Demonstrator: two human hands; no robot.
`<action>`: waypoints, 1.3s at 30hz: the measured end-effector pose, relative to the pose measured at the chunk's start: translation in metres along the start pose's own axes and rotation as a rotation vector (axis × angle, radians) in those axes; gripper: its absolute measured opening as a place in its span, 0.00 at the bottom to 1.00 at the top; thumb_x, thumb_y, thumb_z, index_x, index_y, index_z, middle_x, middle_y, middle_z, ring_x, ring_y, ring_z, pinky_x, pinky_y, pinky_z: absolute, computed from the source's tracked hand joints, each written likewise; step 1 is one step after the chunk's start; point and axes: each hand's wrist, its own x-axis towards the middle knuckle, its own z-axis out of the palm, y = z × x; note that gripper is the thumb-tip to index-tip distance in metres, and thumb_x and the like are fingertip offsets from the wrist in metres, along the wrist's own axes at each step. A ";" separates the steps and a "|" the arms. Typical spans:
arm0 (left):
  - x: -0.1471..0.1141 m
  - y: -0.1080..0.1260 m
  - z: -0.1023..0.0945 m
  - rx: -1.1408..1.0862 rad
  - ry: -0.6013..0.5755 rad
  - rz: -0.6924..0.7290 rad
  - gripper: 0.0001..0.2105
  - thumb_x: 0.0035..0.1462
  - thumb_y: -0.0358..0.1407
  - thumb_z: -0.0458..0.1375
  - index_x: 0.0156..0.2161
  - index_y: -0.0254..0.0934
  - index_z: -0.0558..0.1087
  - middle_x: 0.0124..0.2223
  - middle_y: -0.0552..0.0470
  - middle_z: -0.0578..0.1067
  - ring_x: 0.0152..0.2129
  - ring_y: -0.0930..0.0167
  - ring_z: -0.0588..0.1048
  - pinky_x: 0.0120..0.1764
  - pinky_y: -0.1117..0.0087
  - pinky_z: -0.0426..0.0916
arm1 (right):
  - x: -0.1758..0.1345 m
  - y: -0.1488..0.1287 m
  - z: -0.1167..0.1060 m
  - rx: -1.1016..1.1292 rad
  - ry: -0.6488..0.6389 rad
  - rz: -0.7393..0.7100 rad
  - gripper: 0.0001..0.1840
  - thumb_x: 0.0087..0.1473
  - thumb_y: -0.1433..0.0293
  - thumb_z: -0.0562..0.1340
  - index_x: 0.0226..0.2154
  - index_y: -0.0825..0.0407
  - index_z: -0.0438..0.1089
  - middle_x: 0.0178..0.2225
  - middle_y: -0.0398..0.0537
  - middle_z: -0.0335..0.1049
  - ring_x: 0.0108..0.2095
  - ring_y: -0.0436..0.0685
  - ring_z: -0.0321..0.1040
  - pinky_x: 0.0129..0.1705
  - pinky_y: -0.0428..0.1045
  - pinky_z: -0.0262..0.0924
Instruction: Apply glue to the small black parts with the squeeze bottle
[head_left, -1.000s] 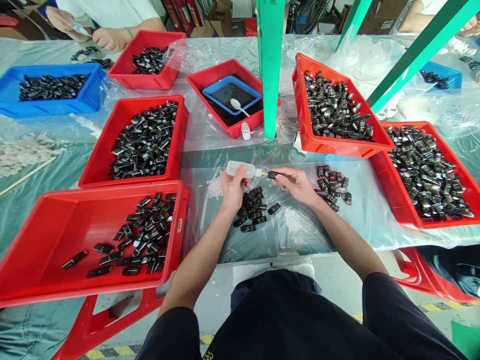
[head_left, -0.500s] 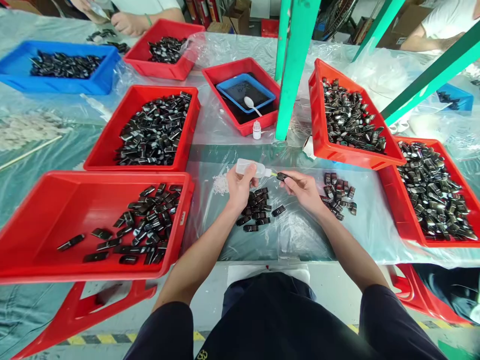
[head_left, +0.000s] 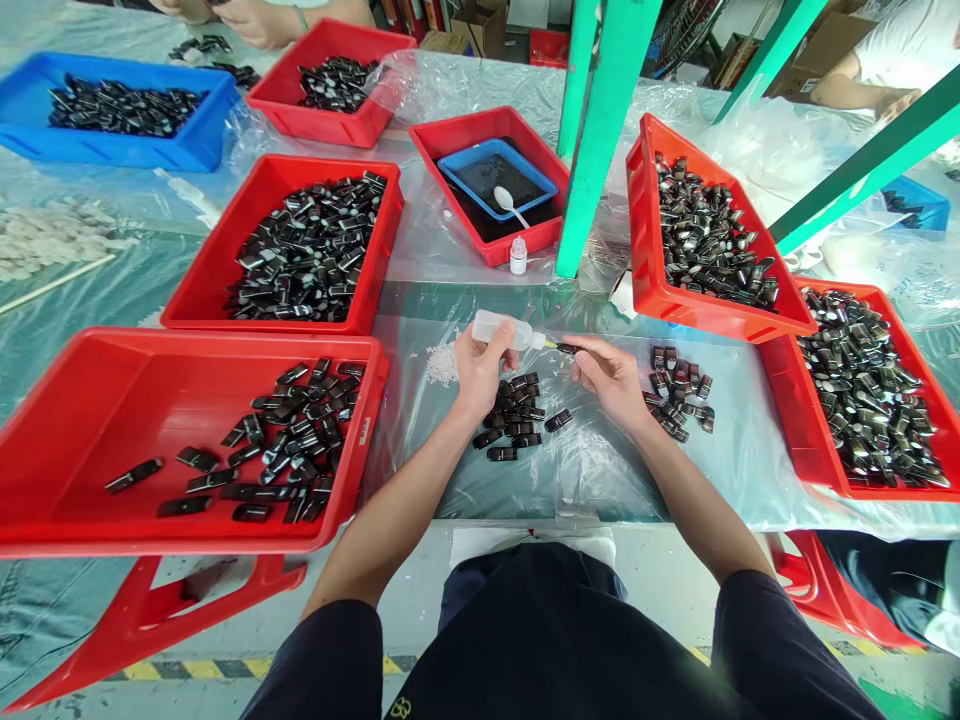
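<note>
My left hand [head_left: 482, 372] is closed around a translucent squeeze bottle [head_left: 491, 328] lying nearly level, its thin yellowish nozzle pointing right. The nozzle tip meets a small black glossy part [head_left: 568, 349], which my right hand [head_left: 609, 378] pinches between thumb and fingers. Whether the tip touches or goes into the part, I cannot tell. Below my left hand lies a pile of similar black parts [head_left: 517, 408], with a single black part [head_left: 558, 420] just to its right. Another cluster of dark parts [head_left: 679, 385] rests to the right of my right hand.
Red bins with black parts stand left [head_left: 187, 540] and right [head_left: 862, 490]. Small white bits [head_left: 442, 364] lie left of my left hand. Behind are a red bin with a blue tray [head_left: 465, 190], a spoon [head_left: 508, 203], a small bottle [head_left: 518, 256] and a green post [head_left: 592, 180]. Other people sit across.
The black part in my right hand has turned and now shows a narrower side, with the nozzle still at it. The whole view has shifted slightly.
</note>
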 end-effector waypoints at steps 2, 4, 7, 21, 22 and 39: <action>0.000 0.001 0.001 -0.010 0.004 -0.004 0.25 0.47 0.58 0.73 0.33 0.36 0.78 0.22 0.57 0.72 0.15 0.78 0.66 0.19 0.74 0.59 | 0.000 -0.001 -0.001 -0.010 0.018 -0.010 0.27 0.60 0.46 0.69 0.51 0.47 0.81 0.32 0.46 0.74 0.29 0.53 0.67 0.28 0.49 0.60; 0.000 0.002 0.002 -0.014 0.005 -0.013 0.26 0.47 0.59 0.74 0.33 0.36 0.78 0.21 0.57 0.71 0.14 0.78 0.66 0.19 0.74 0.59 | 0.000 -0.002 -0.002 -0.028 0.035 -0.012 0.25 0.59 0.48 0.70 0.51 0.46 0.81 0.32 0.46 0.74 0.29 0.54 0.68 0.29 0.50 0.63; -0.001 0.004 0.003 -0.025 0.008 -0.033 0.26 0.46 0.59 0.73 0.32 0.36 0.78 0.20 0.57 0.70 0.14 0.77 0.66 0.19 0.73 0.58 | 0.000 -0.002 -0.002 -0.041 0.054 -0.025 0.24 0.58 0.50 0.71 0.50 0.46 0.80 0.31 0.45 0.74 0.29 0.54 0.69 0.31 0.51 0.65; 0.000 0.005 0.003 -0.060 -0.002 -0.076 0.27 0.46 0.60 0.73 0.31 0.36 0.78 0.19 0.56 0.70 0.14 0.77 0.66 0.19 0.73 0.56 | 0.001 0.001 0.000 -0.024 0.103 -0.074 0.23 0.54 0.51 0.74 0.46 0.47 0.81 0.43 0.49 0.81 0.28 0.51 0.67 0.32 0.51 0.67; 0.000 0.005 0.003 -0.061 -0.001 -0.079 0.27 0.46 0.60 0.73 0.30 0.36 0.78 0.19 0.56 0.69 0.14 0.76 0.66 0.18 0.73 0.56 | 0.001 0.001 0.000 -0.027 0.105 -0.075 0.23 0.54 0.50 0.74 0.46 0.46 0.81 0.44 0.49 0.81 0.28 0.51 0.67 0.32 0.51 0.67; 0.000 0.000 -0.001 -0.056 -0.022 -0.075 0.25 0.49 0.58 0.73 0.28 0.36 0.77 0.18 0.54 0.70 0.14 0.76 0.66 0.19 0.72 0.56 | 0.000 0.001 -0.001 -0.051 0.106 -0.098 0.21 0.56 0.52 0.73 0.46 0.46 0.81 0.43 0.49 0.81 0.28 0.51 0.66 0.33 0.51 0.67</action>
